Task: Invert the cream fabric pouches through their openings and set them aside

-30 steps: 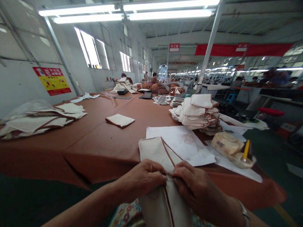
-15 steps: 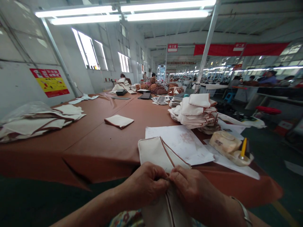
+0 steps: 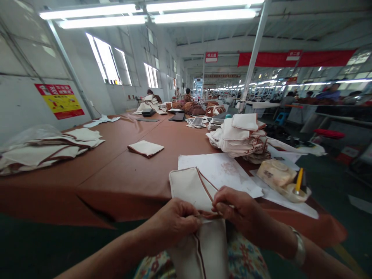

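The left hand pinches a cream, brown-edged fabric piece; the right hand's grip looks closed, its contents unclear. The apparent edge work next calls for steady cloth.

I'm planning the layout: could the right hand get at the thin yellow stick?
Probably yes: nothing seems to stand between the right hand and the thin yellow stick, though the hand is busy at the cream, brown-edged fabric.

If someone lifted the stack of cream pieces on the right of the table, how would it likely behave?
The stack would probably shift or spill, since its layers sit unevenly. The pieces look fairly soft, as their edges droop and curl, so they would likely sag when gripped.
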`<action>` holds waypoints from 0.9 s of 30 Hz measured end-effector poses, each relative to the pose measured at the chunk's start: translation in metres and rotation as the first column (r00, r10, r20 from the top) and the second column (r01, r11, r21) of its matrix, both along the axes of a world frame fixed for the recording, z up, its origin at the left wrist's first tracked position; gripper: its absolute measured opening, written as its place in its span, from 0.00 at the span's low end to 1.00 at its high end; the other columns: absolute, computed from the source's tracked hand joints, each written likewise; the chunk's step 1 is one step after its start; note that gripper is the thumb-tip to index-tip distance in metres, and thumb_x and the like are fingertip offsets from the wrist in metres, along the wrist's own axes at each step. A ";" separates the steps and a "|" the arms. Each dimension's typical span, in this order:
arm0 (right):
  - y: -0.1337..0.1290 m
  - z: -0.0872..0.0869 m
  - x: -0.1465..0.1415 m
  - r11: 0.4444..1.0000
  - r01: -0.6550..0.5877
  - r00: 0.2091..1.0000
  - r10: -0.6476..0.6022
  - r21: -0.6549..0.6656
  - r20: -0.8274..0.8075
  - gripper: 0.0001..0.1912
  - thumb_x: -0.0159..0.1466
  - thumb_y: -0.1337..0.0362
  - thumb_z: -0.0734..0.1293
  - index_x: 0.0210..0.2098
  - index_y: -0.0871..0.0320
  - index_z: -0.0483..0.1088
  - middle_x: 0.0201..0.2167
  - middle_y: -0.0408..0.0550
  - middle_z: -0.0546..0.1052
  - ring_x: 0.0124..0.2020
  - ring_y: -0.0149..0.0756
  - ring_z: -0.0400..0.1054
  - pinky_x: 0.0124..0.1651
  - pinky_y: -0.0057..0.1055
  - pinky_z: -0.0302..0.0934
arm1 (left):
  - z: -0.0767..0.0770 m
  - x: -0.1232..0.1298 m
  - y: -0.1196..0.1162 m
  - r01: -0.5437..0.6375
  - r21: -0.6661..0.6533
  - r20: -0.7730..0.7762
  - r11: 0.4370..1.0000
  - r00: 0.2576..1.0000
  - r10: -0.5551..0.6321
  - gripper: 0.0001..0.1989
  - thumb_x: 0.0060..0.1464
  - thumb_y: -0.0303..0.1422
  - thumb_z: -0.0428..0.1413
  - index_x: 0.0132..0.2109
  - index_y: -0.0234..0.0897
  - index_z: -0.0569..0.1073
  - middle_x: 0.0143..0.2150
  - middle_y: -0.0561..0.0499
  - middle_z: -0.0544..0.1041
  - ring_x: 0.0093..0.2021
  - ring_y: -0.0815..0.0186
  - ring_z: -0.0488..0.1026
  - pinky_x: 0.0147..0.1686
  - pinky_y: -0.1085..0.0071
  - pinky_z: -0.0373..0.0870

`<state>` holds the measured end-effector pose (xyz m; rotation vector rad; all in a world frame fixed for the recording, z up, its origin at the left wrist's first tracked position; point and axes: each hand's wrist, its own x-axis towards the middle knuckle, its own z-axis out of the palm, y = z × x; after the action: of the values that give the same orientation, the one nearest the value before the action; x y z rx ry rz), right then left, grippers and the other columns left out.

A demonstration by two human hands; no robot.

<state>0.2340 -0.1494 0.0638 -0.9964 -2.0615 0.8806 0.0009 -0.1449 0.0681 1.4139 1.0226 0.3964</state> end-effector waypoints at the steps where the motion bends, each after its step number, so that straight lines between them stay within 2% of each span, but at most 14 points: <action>1: -0.002 -0.003 -0.003 0.995 -0.022 1.000 0.022 0.092 0.006 0.07 0.69 0.63 0.59 0.39 0.58 0.66 0.36 0.49 0.72 0.38 0.34 0.66 0.42 0.33 0.62 | -0.001 0.000 0.001 0.002 -0.015 0.022 1.000 1.000 -0.002 0.10 0.49 0.36 0.55 0.28 0.31 0.70 0.20 0.58 0.58 0.20 0.75 0.50 0.19 0.74 0.45; 3: -0.004 -0.011 -0.009 0.979 -0.078 0.997 0.080 0.187 -0.004 0.06 0.68 0.64 0.61 0.42 0.58 0.66 0.39 0.49 0.71 0.40 0.34 0.66 0.43 0.33 0.61 | -0.001 0.000 0.001 0.027 -0.025 0.040 0.999 0.999 -0.026 0.11 0.49 0.37 0.56 0.29 0.30 0.71 0.21 0.58 0.59 0.21 0.75 0.51 0.20 0.74 0.45; 5: -0.005 -0.017 -0.014 0.976 -0.107 0.994 0.112 0.191 -0.014 0.05 0.67 0.65 0.62 0.42 0.57 0.66 0.39 0.48 0.70 0.39 0.33 0.65 0.41 0.31 0.60 | 0.000 0.000 0.000 0.040 -0.015 0.047 0.999 0.998 -0.039 0.13 0.50 0.37 0.57 0.30 0.29 0.73 0.22 0.57 0.59 0.22 0.75 0.51 0.21 0.74 0.45; 8: -0.006 -0.023 -0.019 0.975 -0.107 0.994 0.106 0.196 0.016 0.03 0.66 0.68 0.62 0.39 0.58 0.66 0.35 0.46 0.70 0.37 0.32 0.65 0.40 0.30 0.60 | 0.002 0.000 -0.002 0.049 0.009 0.014 0.999 0.999 -0.049 0.12 0.52 0.36 0.56 0.30 0.29 0.72 0.23 0.57 0.58 0.23 0.74 0.49 0.22 0.73 0.45; 12: -0.009 -0.024 -0.023 0.961 -0.123 0.987 0.092 0.248 0.135 0.08 0.68 0.71 0.57 0.39 0.59 0.66 0.37 0.48 0.71 0.37 0.32 0.66 0.41 0.30 0.60 | 0.000 0.000 -0.003 0.085 0.093 -0.071 0.992 0.994 -0.079 0.08 0.50 0.32 0.53 0.29 0.30 0.72 0.22 0.58 0.55 0.23 0.73 0.49 0.21 0.72 0.45; 18: -0.019 -0.023 -0.032 0.901 -0.133 0.952 0.000 0.413 0.305 0.10 0.65 0.76 0.55 0.40 0.61 0.65 0.36 0.51 0.71 0.36 0.37 0.65 0.37 0.33 0.59 | -0.001 0.005 -0.004 0.098 0.149 -0.096 0.984 0.992 -0.084 0.07 0.49 0.30 0.50 0.27 0.33 0.69 0.22 0.58 0.55 0.24 0.72 0.49 0.21 0.71 0.46; 23: -0.018 -0.033 -0.036 0.836 -0.126 0.938 -0.074 0.535 0.338 0.09 0.59 0.78 0.56 0.34 0.60 0.62 0.30 0.50 0.69 0.30 0.37 0.61 0.29 0.33 0.52 | 0.004 0.011 -0.009 0.118 0.191 -0.132 0.974 0.987 -0.094 0.07 0.49 0.30 0.50 0.24 0.35 0.63 0.22 0.58 0.55 0.24 0.73 0.49 0.21 0.72 0.45; 25: -0.017 -0.034 -0.035 0.833 -0.133 0.941 -0.064 0.538 0.331 0.10 0.57 0.78 0.56 0.32 0.60 0.62 0.29 0.50 0.68 0.29 0.36 0.60 0.28 0.33 0.50 | 0.004 0.011 -0.010 0.139 0.205 -0.125 0.969 0.985 -0.115 0.07 0.48 0.29 0.50 0.24 0.34 0.63 0.22 0.57 0.56 0.25 0.73 0.50 0.21 0.72 0.46; 27: -0.017 -0.030 -0.032 0.876 -0.109 0.954 -0.040 0.469 0.297 0.10 0.56 0.77 0.56 0.33 0.60 0.62 0.29 0.49 0.68 0.29 0.35 0.59 0.28 0.32 0.50 | 0.002 0.009 -0.010 0.160 0.193 -0.124 0.968 0.983 -0.138 0.06 0.47 0.28 0.50 0.24 0.35 0.63 0.22 0.58 0.56 0.24 0.73 0.50 0.21 0.73 0.47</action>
<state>0.2019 -0.1662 0.0339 -0.8492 -2.3940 0.2016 0.0098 -0.1546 0.0706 1.7009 0.9767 0.3214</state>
